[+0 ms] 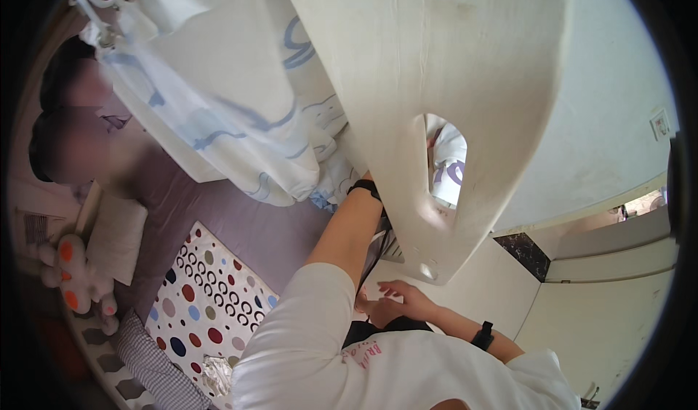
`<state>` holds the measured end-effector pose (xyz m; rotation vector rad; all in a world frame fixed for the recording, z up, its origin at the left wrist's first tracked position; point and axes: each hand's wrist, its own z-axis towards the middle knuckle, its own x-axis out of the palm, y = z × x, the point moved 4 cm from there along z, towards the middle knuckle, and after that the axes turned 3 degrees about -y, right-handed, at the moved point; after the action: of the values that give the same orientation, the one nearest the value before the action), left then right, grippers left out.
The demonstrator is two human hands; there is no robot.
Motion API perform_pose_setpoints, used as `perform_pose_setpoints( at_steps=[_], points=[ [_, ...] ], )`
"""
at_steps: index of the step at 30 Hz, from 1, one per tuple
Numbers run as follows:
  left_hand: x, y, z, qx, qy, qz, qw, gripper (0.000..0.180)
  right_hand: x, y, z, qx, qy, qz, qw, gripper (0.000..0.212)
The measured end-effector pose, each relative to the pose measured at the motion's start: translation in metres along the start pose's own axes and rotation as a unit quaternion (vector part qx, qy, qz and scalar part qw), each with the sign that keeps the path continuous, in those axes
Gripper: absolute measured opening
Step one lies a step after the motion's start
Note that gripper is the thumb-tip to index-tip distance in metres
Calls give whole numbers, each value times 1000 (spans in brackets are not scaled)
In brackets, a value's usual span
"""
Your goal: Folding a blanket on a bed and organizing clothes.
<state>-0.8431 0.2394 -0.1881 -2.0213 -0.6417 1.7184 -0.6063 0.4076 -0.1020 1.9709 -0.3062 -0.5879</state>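
My left arm [338, 232] reaches up from its white sleeve, a black band at the wrist. My left hand is hidden behind a tall cream-white board [465, 53] with an oblong handle slot, so its fingers do not show. Beside the forearm hangs a white curtain [218, 112] with blue line patterns. Lower down, my right hand [411, 302] is in front of my body, below the board's lower end. Its fingers are loosely stretched and nothing shows in them; a black watch strap [482, 335] circles that wrist. White cloth with purple print [451, 164] shows through the slot.
Left lies a bed with a mauve sheet [225, 210], a dotted quilt [207, 293], a checked pillow [156, 359], a pale cushion [120, 235] and an orange-patched plush toy [76, 275]. Blurred dark-haired heads [69, 119] appear at the far left. A white cabinet [603, 312] stands right.
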Motion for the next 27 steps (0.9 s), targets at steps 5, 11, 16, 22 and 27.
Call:
perform_pose_setpoints(
  at_steps=[5, 11, 16, 22, 27],
  points=[
    [-76, -4, -44, 61, -120, -236, 963, 43, 1, 33, 36, -73, -102, -37, 991, 39],
    [-115, 78, -263, -173, -345, -374, 843, 63, 6, 100, 84, -186, -205, -78, 958, 45],
    [-189, 85, -313, -109, -516, -110, 842, 106, 34, 160, 108, -295, -265, -81, 914, 50],
    [-256, 33, -236, -93, -485, -61, 868, 122, 57, 166, 89, -351, -208, -132, 903, 48],
    [-277, -1, -137, -123, -468, -117, 867, 105, 22, 131, 50, -179, -146, -85, 969, 46]
  ],
)
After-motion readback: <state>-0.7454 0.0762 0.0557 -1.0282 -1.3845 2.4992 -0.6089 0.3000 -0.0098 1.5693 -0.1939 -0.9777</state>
